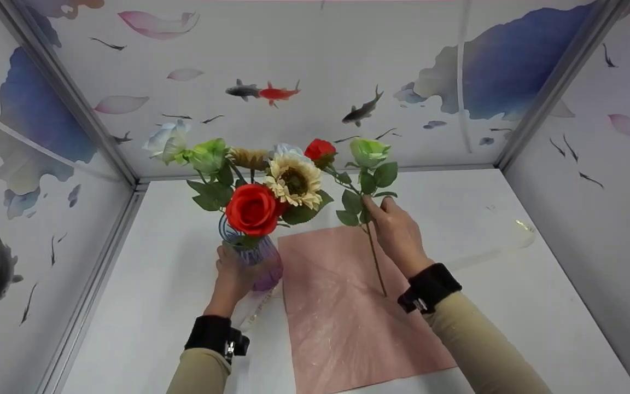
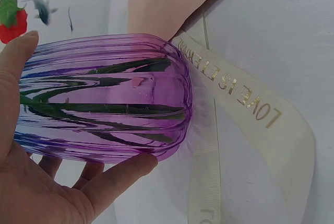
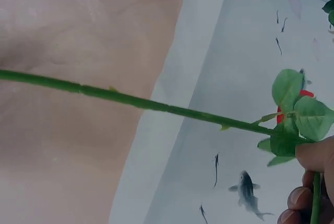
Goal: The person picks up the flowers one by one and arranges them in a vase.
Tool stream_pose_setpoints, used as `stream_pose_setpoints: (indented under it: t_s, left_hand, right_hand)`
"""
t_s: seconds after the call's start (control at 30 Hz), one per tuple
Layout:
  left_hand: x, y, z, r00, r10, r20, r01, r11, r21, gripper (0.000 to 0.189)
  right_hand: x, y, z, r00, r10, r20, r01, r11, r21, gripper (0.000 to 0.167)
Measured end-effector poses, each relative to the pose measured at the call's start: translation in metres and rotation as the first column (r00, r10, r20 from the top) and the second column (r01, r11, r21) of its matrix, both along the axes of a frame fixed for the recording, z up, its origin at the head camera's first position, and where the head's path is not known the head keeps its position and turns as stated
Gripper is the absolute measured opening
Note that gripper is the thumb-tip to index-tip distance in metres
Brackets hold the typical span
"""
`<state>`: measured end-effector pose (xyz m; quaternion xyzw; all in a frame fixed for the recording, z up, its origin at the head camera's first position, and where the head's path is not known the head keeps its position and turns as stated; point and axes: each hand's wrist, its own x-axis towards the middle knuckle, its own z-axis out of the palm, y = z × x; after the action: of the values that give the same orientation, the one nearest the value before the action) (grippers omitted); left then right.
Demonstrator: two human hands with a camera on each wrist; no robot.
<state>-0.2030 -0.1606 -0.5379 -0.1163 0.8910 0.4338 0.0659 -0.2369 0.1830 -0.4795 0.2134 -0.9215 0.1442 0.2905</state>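
My left hand [image 1: 234,279] grips a ribbed glass vase [image 1: 267,268], blue at the rim and purple below. In the left wrist view its thumb and fingers lie around the glass, and several green stems [image 2: 156,110] show inside. Out of the vase rise a large red rose [image 1: 252,209], a cream sunflower [image 1: 294,181], a green rose [image 1: 208,156] and other flowers. To the right, my right hand [image 1: 400,235] pinches the leafy stem of a light green rose [image 1: 369,152], its bare stem end [image 1: 376,262] pointing down. A smaller red rose [image 1: 320,150] leans beside it; its stem's origin is unclear.
Pink wrapping paper [image 1: 342,306] lies on the white table [image 1: 490,306] beneath the right hand. A cream ribbon with gold lettering [image 2: 261,114] lies by the vase base. Another clear or pale strip [image 1: 525,235] lies at right. Printed panels [image 1: 304,54] enclose the table.
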Motion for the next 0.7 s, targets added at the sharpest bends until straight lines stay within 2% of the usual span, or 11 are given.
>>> stream_pose_setpoints:
  t_s: [0.13, 0.23, 0.3, 0.4, 0.5, 0.7]
  left_hand:
    - [0.000, -0.001, 0.000, 1.000, 0.005, 0.016, -0.005, 1.000, 0.003, 0.111]
    - [-0.001, -0.002, 0.000, 1.000, 0.010, 0.026, -0.010, 1.000, 0.006, 0.114]
    - [-0.001, -0.002, 0.001, 0.999, 0.010, 0.032, -0.010, 1.000, 0.011, 0.117]
    - [-0.001, -0.003, 0.001, 0.999, 0.011, 0.039, -0.011, 1.000, 0.020, 0.118]
    - [-0.002, -0.003, 0.001, 0.999, 0.014, 0.043, -0.015, 1.000, 0.022, 0.120]
    - [-0.002, -0.002, -0.002, 1.000, -0.014, -0.010, 0.014, 1.000, 0.013, 0.113]
  right_hand:
    - [-0.004, 0.001, 0.002, 0.995, -0.043, -0.087, 0.045, 0.999, 0.025, 0.048]
    - [-0.005, 0.001, 0.001, 0.986, -0.051, -0.156, 0.062, 0.996, 0.071, 0.043]
    - [-0.005, 0.001, 0.000, 0.985, -0.043, -0.167, 0.060, 0.994, 0.096, 0.045]
    - [-0.004, 0.000, -0.003, 0.992, -0.027, -0.121, 0.042, 0.991, 0.124, 0.050]
    - [-0.003, 0.001, -0.007, 0.999, -0.004, -0.038, 0.009, 0.991, 0.135, 0.054]
    - [0.000, 0.003, -0.017, 0.995, 0.005, 0.096, -0.018, 0.991, 0.132, 0.058]
